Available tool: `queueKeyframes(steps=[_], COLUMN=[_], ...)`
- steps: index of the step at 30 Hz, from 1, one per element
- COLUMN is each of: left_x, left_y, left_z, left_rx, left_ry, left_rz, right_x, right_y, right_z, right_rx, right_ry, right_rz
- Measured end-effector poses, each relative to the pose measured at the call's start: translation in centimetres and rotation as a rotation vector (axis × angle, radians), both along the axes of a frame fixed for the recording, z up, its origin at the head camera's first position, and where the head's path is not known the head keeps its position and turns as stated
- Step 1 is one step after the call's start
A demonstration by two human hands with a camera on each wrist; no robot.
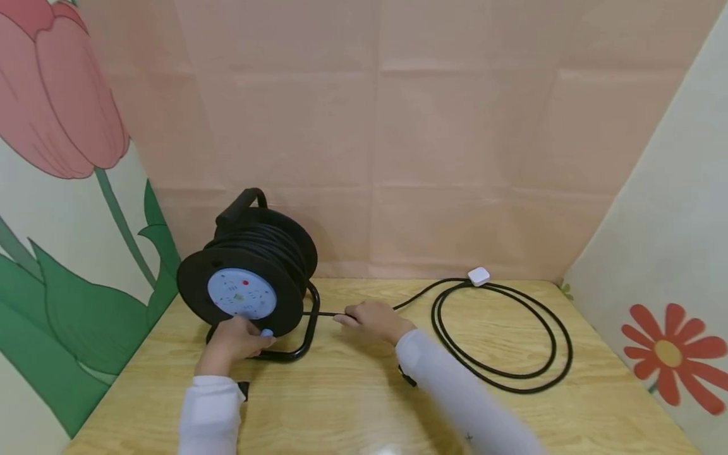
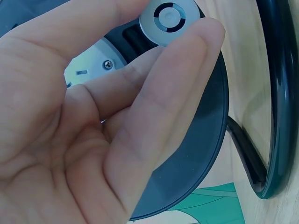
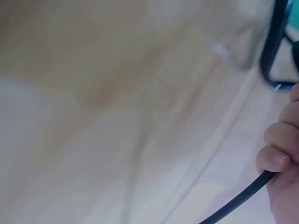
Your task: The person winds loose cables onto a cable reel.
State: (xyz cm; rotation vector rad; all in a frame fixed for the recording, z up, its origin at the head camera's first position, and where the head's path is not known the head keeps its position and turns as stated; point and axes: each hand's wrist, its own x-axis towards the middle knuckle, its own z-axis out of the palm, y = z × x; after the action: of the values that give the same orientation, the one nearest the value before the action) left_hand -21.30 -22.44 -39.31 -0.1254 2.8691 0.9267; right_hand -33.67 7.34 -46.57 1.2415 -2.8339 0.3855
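A black cable reel [image 1: 196,287] with a pale blue socket panel [image 1: 241,294] stands in its tubular frame at the left of the table. My left hand [image 1: 236,338] is at the lower front of the reel. Between its thumb and fingers it holds the round crank knob [image 2: 169,18], seen end-on in the left wrist view. Right of the reel, my right hand [image 1: 375,319] grips the black cable [image 1: 327,314] that runs out from it. In the right wrist view curled fingers [image 3: 280,135] wrap the cable, whose tail leaves below the hand.
Further right, the cable lies in wide loops [image 1: 560,325] on the wooden table [image 1: 318,411]. A white plug [image 1: 479,276] rests at the back of these loops. Behind stands a pink backdrop [image 1: 421,139], with flower-printed panels [image 1: 643,272] at the sides.
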Motion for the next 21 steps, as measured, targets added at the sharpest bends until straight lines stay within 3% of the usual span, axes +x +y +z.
queueKeyframes(steps=[7, 13, 17, 21], left_x=[-0.1, -0.2, -0.2, -0.3], left_y=[0.0, 0.2, 0.0, -0.1], left_z=[-0.1, -0.1, 0.0, 0.1], left_rx=[0.01, 0.011, 0.003, 0.012], left_ry=[-0.02, -0.017, -0.013, -0.007], left_rz=[-0.002, -0.01, -0.01, -0.017], right_x=[-2.5, -3.8, -5.6, -7.2], right_y=[3.9, 7.0, 10.2, 12.6], right_z=[-0.2, 0.4, 0.4, 0.7], right_rx=[0.075, 0.054, 0.098, 0.075], right_ry=[0.06, 0.069, 0.09, 0.133], right_rz=[-0.026, -0.009, -0.14, -0.25])
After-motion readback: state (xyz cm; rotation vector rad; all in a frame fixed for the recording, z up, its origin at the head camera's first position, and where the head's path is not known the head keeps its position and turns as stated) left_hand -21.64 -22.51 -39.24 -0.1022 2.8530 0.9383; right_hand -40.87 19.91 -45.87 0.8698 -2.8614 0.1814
